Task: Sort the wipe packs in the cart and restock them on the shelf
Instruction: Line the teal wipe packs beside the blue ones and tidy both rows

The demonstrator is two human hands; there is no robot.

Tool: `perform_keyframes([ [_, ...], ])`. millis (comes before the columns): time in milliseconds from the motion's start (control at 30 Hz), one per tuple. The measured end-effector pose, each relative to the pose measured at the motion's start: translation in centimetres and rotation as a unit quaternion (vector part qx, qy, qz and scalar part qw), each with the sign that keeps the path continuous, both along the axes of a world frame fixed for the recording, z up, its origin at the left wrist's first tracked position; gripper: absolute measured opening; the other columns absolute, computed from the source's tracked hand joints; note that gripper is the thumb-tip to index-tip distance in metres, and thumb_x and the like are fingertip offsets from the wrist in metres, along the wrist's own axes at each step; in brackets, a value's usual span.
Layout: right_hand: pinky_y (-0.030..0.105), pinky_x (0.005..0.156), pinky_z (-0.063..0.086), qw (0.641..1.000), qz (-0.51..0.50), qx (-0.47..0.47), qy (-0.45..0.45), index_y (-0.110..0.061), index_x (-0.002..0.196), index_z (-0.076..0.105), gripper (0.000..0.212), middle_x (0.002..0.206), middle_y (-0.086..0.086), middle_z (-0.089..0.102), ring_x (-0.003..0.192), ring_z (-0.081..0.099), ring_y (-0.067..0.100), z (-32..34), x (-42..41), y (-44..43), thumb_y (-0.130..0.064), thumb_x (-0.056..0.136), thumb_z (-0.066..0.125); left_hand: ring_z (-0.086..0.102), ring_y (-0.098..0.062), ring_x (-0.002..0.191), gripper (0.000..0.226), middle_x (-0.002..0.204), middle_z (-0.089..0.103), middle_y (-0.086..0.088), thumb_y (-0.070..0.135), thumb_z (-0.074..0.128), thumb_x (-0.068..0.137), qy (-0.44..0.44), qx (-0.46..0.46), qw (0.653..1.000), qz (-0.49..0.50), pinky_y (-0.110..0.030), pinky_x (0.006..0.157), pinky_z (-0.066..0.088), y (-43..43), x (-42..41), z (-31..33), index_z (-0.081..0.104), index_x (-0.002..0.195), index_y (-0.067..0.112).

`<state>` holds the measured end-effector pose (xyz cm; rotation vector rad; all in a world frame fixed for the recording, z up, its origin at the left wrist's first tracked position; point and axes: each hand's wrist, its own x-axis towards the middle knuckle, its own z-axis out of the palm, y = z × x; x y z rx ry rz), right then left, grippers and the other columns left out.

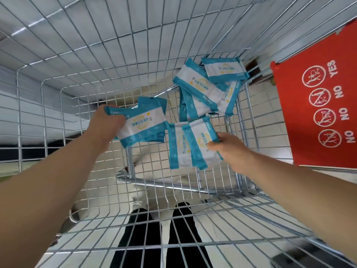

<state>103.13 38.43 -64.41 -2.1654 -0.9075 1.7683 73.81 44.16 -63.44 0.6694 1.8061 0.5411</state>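
Note:
I look down into a wire shopping cart [81,105]. My left hand [108,124] grips a small stack of teal-and-white wipe packs [143,122] by their left end, held above the cart floor. My right hand [229,149] pinches two overlapping wipe packs [189,146] by their right edge, near the cart's middle. Several more of the same packs [208,88] lie in a loose pile in the far right corner of the cart floor.
A red plastic child-seat flap [316,105] with YES/NO pictograms stands at the cart's right. The wire walls rise on every side. Pale floor tiles and dark trouser legs [160,240] show through the mesh below.

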Motion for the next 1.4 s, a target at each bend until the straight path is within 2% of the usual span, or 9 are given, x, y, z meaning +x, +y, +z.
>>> perform_keyframes([
  [67,0.017,0.054,0.044,0.999,-0.029,-0.029,-0.027,-0.007,0.123,0.061,0.034,0.099,0.007,0.069,0.074,0.061,0.014,-0.3,-1.9,-0.2,-0.009,0.089,0.061,0.059,-0.017,0.082,0.032,0.095,0.056,-0.004,-0.007,0.048,0.089,-0.011,-0.003,1.000,-0.010,-0.033,0.066,0.051,-0.3,0.0,0.1,0.043,0.111,0.015],
  [200,0.030,0.073,0.054,0.992,-0.022,-0.042,-0.115,-0.003,0.104,0.066,0.034,0.097,0.011,0.069,0.085,0.067,0.024,-1.6,-5.0,-0.2,-0.025,0.080,0.075,0.058,-0.015,0.080,0.030,0.100,0.058,-0.006,-0.005,0.058,0.086,0.008,-0.003,0.999,-0.040,-0.027,0.061,0.048,-0.7,-0.7,-1.1,0.047,0.104,0.016],
  [367,0.020,0.048,0.040,0.985,-0.007,0.017,-0.172,-0.009,0.094,0.063,0.034,0.082,0.001,0.065,0.065,0.059,0.010,-2.3,-6.1,0.2,-0.024,0.070,0.082,0.055,-0.011,0.073,0.059,0.092,0.060,0.002,0.022,0.091,0.059,0.135,0.012,0.978,-0.162,-0.022,0.054,0.041,-0.8,-1.3,-1.9,0.053,0.103,0.012],
  [500,0.019,0.050,0.040,0.988,-0.022,0.011,-0.155,-0.012,0.088,0.064,0.022,0.081,0.001,0.065,0.064,0.056,0.007,-2.2,-7.1,0.4,-0.018,0.073,0.078,0.052,-0.008,0.070,0.051,0.087,0.057,0.005,0.025,0.092,0.057,0.153,0.008,0.960,-0.235,-0.023,0.054,0.039,-0.5,-1.6,-1.9,0.054,0.090,0.017],
  [733,0.031,0.075,0.054,0.992,0.000,-0.013,-0.128,-0.003,0.104,0.065,0.028,0.099,0.012,0.069,0.085,0.065,0.025,1.4,-8.2,1.7,-0.010,0.078,0.073,0.053,-0.007,0.071,0.039,0.090,0.062,0.004,0.029,0.087,0.065,0.164,0.002,0.920,-0.355,-0.017,0.055,0.034,0.4,-2.7,1.4,0.070,0.097,0.017],
  [900,0.026,0.066,0.048,0.994,-0.016,0.055,-0.094,-0.005,0.101,0.062,0.026,0.097,0.009,0.067,0.077,0.060,0.020,9.2,-9.2,2.4,-0.008,0.078,0.073,0.053,-0.008,0.073,0.032,0.090,0.059,0.005,0.025,0.084,0.070,0.140,0.016,0.936,-0.322,-0.019,0.059,0.039,0.5,-3.4,8.1,0.063,0.093,0.019],
  [1067,0.024,0.054,0.038,0.973,0.068,0.178,-0.129,-0.009,0.100,0.059,0.030,0.090,0.006,0.063,0.078,0.058,0.021,20.1,-10.3,3.4,-0.017,0.075,0.074,0.061,-0.008,0.081,0.039,0.100,0.065,0.007,0.022,0.081,0.074,0.124,0.088,0.943,-0.296,-0.017,0.064,0.044,-0.7,-4.5,18.5,0.058,0.105,0.022],
  [1200,0.029,0.055,0.032,0.928,0.158,0.296,-0.159,-0.011,0.095,0.055,0.028,0.082,-0.001,0.055,0.074,0.052,0.019,30.3,-11.8,3.2,-0.021,0.076,0.073,0.064,-0.019,0.081,0.033,0.094,0.070,-0.002,0.027,0.076,0.077,0.178,0.149,0.930,-0.287,-0.033,0.075,0.051,-3.3,-5.8,28.2,0.068,0.107,0.016],
  [1400,0.028,0.061,0.036,0.840,0.271,0.444,-0.151,-0.018,0.094,0.050,0.029,0.087,-0.006,0.053,0.076,0.051,0.014,46.9,-16.2,0.1,-0.022,0.077,0.073,0.066,-0.020,0.086,0.021,0.094,0.070,0.000,0.019,0.076,0.077,0.201,0.244,0.932,-0.177,-0.035,0.080,0.053,-10.6,-10.2,44.1,0.066,0.094,0.026],
])
